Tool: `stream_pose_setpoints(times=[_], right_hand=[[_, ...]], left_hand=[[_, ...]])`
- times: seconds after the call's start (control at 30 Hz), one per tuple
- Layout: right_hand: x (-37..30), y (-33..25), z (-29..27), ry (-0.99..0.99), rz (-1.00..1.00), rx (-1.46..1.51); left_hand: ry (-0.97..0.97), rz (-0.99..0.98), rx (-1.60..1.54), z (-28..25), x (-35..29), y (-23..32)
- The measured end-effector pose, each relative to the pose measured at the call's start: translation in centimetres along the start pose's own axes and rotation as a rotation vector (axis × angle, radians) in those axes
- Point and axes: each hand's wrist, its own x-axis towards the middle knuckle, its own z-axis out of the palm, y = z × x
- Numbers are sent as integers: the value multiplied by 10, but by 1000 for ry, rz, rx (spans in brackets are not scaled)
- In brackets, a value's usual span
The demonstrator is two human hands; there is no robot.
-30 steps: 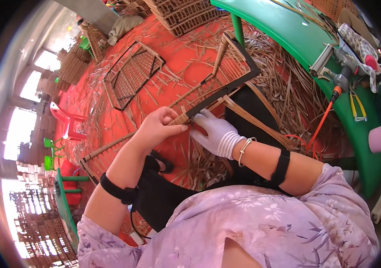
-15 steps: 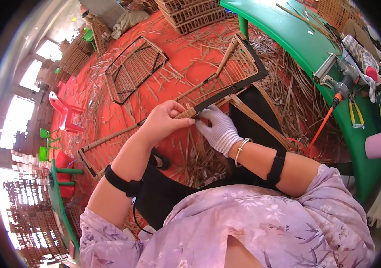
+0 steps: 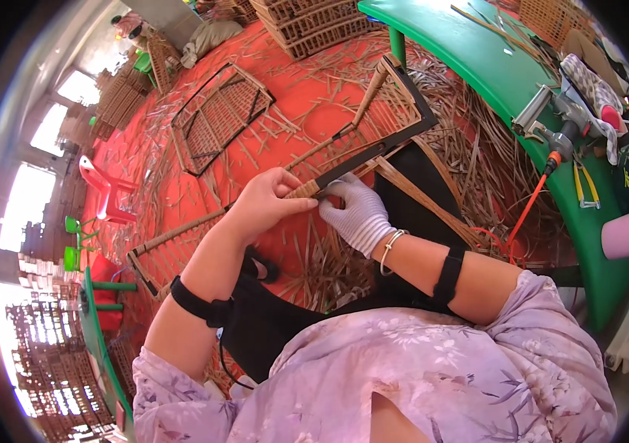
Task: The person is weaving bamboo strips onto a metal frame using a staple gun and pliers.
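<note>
Compared with a second ago, the gloved right hand [image 3: 361,213] has drawn its thumb up closer to its fingers, beside the rail it works at, and the whole view has swung slightly; the left hand [image 3: 274,199] keeps its place on the same stretch. Both hands are at a black-edged wicker frame [image 3: 373,152], which slants in front of the person from the lower left to a black corner at the upper right. The left grip is closed, thumb and fingers pinching the frame's rail where a tan strip binding [image 3: 304,190] wraps it, just beside the black stretch. The right hand's fingers curl in at the near side of that black stretch, their tips partly hidden, so I cannot tell how far its grip is closed or whether it has hold of anything.

Brown flat strips [image 3: 425,199] trail across the dark surface to the right of that hand. Beyond the frame, a second wicker panel [image 3: 222,118] lies on the red floor [image 3: 303,92], among scattered cane offcuts. Along the right side curves a green bench [image 3: 469,55], carrying a silver-headed power tool [image 3: 561,122] joined to an orange hose [image 3: 527,218], yellow-handled pliers [image 3: 586,186] and a pink cup [image 3: 623,235].
</note>
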Motion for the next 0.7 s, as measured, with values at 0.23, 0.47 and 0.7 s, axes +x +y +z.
stream_pose_setpoints(times=[0.23,0.47,0.7], right_hand=[[-4,-2,-3,-105,-40,-141],[-1,-4,-4,-36,-12,-162],[-1,-4,-8,-35,-13,-150]], left_hand=[[-27,0,13,-3,3,0],[23,56,7,3,0,-5],[46,90,226,2,-1,2]])
